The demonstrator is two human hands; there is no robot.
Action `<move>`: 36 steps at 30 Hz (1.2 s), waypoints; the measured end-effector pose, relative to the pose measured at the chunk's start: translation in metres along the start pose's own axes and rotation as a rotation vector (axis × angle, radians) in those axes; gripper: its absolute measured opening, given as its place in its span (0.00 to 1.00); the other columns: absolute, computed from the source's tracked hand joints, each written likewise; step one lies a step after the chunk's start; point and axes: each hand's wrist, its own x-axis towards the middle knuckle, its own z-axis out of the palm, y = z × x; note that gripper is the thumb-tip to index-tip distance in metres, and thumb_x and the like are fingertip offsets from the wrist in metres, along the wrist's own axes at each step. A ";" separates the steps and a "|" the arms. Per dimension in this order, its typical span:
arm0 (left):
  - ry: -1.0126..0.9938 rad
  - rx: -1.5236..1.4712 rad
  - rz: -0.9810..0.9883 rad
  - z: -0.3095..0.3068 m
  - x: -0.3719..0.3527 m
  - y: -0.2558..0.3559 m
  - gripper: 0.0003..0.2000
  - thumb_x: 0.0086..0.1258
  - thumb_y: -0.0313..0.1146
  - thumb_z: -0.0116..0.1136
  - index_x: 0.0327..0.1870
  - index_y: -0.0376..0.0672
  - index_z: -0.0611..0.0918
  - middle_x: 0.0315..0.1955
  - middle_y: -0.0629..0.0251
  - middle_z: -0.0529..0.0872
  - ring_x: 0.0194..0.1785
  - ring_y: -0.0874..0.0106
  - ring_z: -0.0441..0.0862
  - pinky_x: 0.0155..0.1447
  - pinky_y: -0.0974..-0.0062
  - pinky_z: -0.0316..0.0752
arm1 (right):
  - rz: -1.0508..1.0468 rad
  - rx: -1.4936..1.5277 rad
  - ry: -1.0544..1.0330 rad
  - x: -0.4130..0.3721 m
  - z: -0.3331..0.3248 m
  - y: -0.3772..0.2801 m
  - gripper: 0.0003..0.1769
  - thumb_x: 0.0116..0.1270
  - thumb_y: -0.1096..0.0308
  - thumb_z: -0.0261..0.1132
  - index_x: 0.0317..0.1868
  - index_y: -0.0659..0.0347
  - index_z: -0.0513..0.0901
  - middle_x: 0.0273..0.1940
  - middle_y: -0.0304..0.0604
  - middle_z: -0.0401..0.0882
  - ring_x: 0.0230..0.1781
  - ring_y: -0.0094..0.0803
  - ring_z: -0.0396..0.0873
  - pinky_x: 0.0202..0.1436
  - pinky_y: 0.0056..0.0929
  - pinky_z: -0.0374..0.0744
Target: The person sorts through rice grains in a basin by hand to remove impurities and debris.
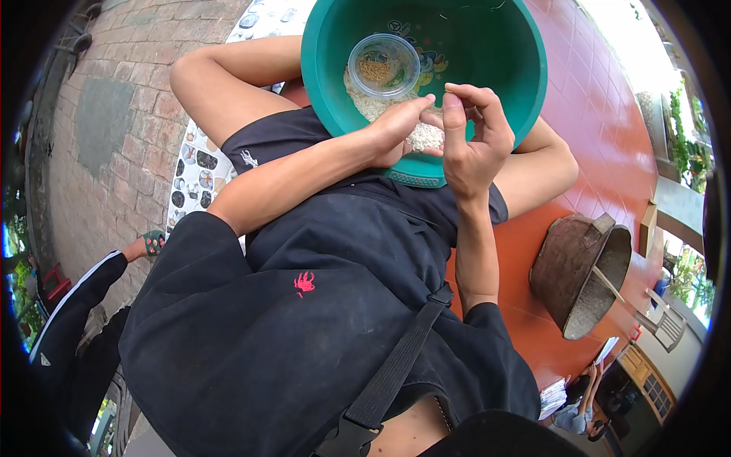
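My left hand (pixel 401 131) is cupped palm up over a green plastic basin (pixel 324 84), with a small heap of white rice (pixel 426 138) in the palm. My right hand (pixel 476 141) is beside it, thumb and forefinger pinched together. Whatever is between those fingertips is too small to make out. A clear plastic cup (pixel 416 67) with some brown, husk-like grains (pixel 375 70) inside sits in the basin. More white rice (pixel 367 105) lies on the basin floor, around and below the cup. Some left fingers are hidden behind my right hand.
The basin rests between my bent legs. To the right, a large brown pot-like vessel (pixel 567 266) lies tilted on the red tiled floor (pixel 487 293). Another person's leg (pixel 76 301) shows at left. A person (pixel 582 415) with papers is at lower right.
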 end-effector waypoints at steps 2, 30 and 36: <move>0.092 -0.002 0.065 0.005 -0.001 -0.001 0.24 0.84 0.46 0.36 0.54 0.32 0.76 0.50 0.57 0.82 0.55 0.69 0.82 0.48 0.66 0.83 | 0.021 -0.071 -0.067 0.009 -0.001 -0.009 0.10 0.64 0.78 0.67 0.46 0.65 0.85 0.36 0.43 0.84 0.31 0.28 0.79 0.35 0.25 0.77; 0.106 -0.007 -0.039 0.003 -0.004 0.002 0.21 0.82 0.50 0.42 0.57 0.39 0.75 0.47 0.66 0.78 0.41 0.78 0.75 0.49 0.69 0.72 | 0.088 -0.461 -0.497 -0.050 -0.020 0.022 0.06 0.64 0.74 0.69 0.41 0.63 0.84 0.42 0.44 0.81 0.38 0.37 0.84 0.42 0.32 0.83; 0.125 -0.011 -0.021 0.003 -0.004 0.001 0.19 0.82 0.49 0.43 0.51 0.40 0.77 0.46 0.66 0.77 0.43 0.78 0.74 0.49 0.69 0.71 | 0.038 -0.481 -0.482 -0.049 -0.019 0.020 0.04 0.64 0.73 0.68 0.39 0.62 0.84 0.45 0.44 0.82 0.39 0.39 0.83 0.41 0.34 0.81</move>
